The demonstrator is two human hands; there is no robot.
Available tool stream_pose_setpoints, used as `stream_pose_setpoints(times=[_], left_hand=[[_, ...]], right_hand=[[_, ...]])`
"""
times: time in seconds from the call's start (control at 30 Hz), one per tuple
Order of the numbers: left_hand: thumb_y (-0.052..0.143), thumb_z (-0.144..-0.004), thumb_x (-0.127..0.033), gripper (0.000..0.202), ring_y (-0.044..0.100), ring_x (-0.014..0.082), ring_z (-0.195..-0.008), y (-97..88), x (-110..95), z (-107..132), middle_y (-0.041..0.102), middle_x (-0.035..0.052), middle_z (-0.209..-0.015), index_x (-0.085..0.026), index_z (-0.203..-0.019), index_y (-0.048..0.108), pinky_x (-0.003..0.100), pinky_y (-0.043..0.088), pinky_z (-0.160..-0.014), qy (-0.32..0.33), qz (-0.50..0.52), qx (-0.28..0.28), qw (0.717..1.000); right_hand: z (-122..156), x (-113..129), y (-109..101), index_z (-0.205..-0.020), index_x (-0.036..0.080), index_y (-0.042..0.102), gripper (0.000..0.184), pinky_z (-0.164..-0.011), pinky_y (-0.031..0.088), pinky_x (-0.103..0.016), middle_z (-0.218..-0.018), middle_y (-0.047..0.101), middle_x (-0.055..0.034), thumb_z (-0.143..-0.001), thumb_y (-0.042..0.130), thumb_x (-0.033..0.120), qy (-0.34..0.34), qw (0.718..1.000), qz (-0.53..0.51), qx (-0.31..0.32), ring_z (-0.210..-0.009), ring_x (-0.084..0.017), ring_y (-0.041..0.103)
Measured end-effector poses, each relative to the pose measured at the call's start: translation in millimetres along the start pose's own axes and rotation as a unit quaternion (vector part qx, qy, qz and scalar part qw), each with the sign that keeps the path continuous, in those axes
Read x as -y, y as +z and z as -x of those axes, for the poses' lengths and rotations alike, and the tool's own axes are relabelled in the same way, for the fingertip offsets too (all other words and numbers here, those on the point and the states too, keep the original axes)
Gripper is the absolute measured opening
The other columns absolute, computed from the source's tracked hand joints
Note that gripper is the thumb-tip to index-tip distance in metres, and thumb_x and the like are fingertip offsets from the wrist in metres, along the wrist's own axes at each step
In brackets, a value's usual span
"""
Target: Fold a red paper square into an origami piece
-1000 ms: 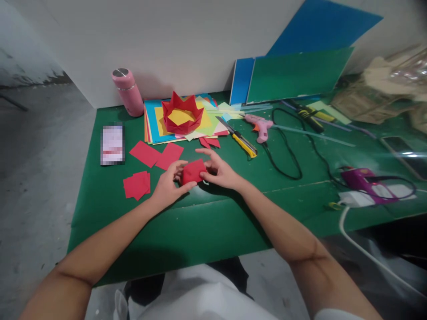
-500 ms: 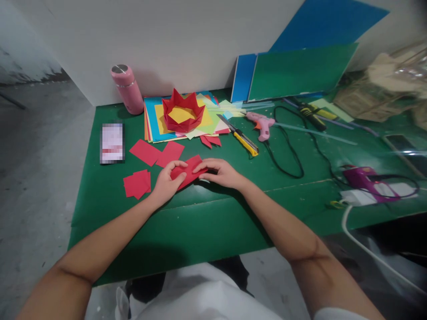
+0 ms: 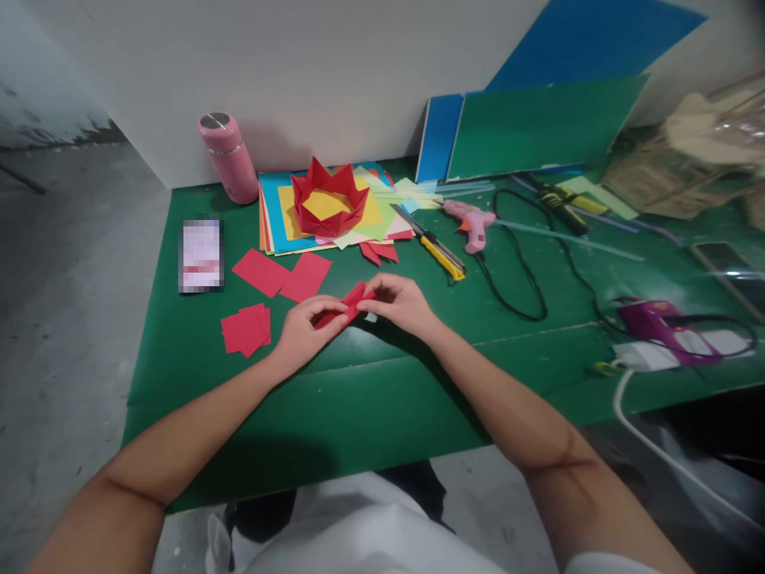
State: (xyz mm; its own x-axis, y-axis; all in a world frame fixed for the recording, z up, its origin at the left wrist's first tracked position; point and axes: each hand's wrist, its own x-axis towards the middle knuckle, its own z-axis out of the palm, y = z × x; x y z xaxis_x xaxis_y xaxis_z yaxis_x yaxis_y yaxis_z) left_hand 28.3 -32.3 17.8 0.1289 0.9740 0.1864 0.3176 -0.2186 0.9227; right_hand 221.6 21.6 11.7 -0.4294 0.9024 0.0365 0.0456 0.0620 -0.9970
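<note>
A folded piece of red paper (image 3: pixel 347 304) is pinched between both my hands just above the green table (image 3: pixel 382 399). My left hand (image 3: pixel 307 328) grips its left end with fingers curled. Closed on its right end is my right hand (image 3: pixel 402 303). Loose red paper squares (image 3: pixel 280 275) lie flat just behind my left hand, and a small stack of red squares (image 3: pixel 245 329) lies to its left. A folded red paper crown (image 3: pixel 327 203) sits on a stack of coloured paper sheets (image 3: pixel 280 219) at the back.
A pink bottle (image 3: pixel 228 158) stands at the back left, a phone (image 3: pixel 201 255) lies left. A yellow utility knife (image 3: pixel 439 253), a pink glue gun (image 3: pixel 472 222) with black cord, a purple glue gun (image 3: pixel 654 323) and leaning blue and green boards (image 3: pixel 538 127) fill the right.
The red paper was held up as a folded square, then pressed flat on the table; now both hands lift it slightly and pinch it into a narrower folded shape.
</note>
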Motion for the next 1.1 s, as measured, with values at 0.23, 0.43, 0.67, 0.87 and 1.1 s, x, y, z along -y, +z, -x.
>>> stream_pose_setpoints(times=[0.23, 0.43, 0.67, 0.87, 1.1], left_hand=[[0.067, -0.080, -0.030, 0.010, 0.065, 0.0160, -0.082, -1.0, 0, 0, 0.070, 0.0038, -0.091, -0.020, -0.081, 0.069, 0.029, 0.054, -0.071, -0.004, 0.004, 0.008, 1.000], [0.065, -0.077, -0.028, 0.009, 0.062, 0.0135, -0.077, 0.2, -2, 0, 0.065, 0.0036, -0.088, -0.019, -0.075, 0.066, 0.023, 0.051, -0.061, -0.020, 0.029, 0.001, 0.999], [0.064, -0.076, -0.027, 0.010, 0.060, 0.0122, -0.075, 1.6, 2, 1, 0.064, 0.0031, -0.084, -0.017, -0.075, 0.063, 0.020, 0.049, -0.058, -0.054, 0.081, -0.002, 0.995], [0.068, -0.074, -0.030, 0.014, 0.062, 0.0104, -0.066, 2.5, 0, 1, 0.066, 0.0013, -0.074, -0.016, -0.075, 0.064, 0.019, 0.050, -0.057, -0.077, 0.106, -0.004, 0.991], [0.070, -0.071, -0.024, 0.017, 0.064, 0.0099, -0.068, 3.7, 4, 1, 0.066, 0.0001, -0.076, -0.017, -0.083, 0.060, 0.018, 0.052, -0.058, -0.080, 0.149, -0.025, 0.985]], right_hand=[[0, 4, 4, -0.106, 0.020, 0.058, 0.048, -0.060, 0.048, -0.023, -0.072, 0.064, 0.0039, -0.066, 0.080, 0.035, 0.023, 0.999, -0.045, 0.008, -0.063, -0.010, 0.058], [1, 4, 5, -0.092, 0.018, 0.065, 0.034, -0.063, 0.050, -0.025, -0.079, 0.069, 0.0006, -0.066, 0.080, 0.034, 0.058, 0.997, -0.059, 0.006, -0.067, -0.011, 0.062], [2, 9, 6, -0.106, 0.018, 0.067, 0.048, -0.061, 0.048, -0.023, -0.078, 0.070, 0.0006, -0.062, 0.082, 0.033, 0.106, 0.988, -0.090, 0.059, -0.064, -0.010, 0.059], [4, 11, 9, -0.076, 0.015, 0.072, 0.029, -0.055, 0.042, -0.023, -0.062, 0.065, 0.0007, -0.063, 0.082, 0.039, 0.126, 0.988, -0.068, 0.051, -0.055, -0.008, 0.053], [3, 11, 8, -0.073, 0.016, 0.073, 0.029, -0.055, 0.043, -0.023, -0.061, 0.067, -0.0003, -0.061, 0.082, 0.040, 0.133, 0.989, -0.056, 0.030, -0.055, -0.009, 0.055]])
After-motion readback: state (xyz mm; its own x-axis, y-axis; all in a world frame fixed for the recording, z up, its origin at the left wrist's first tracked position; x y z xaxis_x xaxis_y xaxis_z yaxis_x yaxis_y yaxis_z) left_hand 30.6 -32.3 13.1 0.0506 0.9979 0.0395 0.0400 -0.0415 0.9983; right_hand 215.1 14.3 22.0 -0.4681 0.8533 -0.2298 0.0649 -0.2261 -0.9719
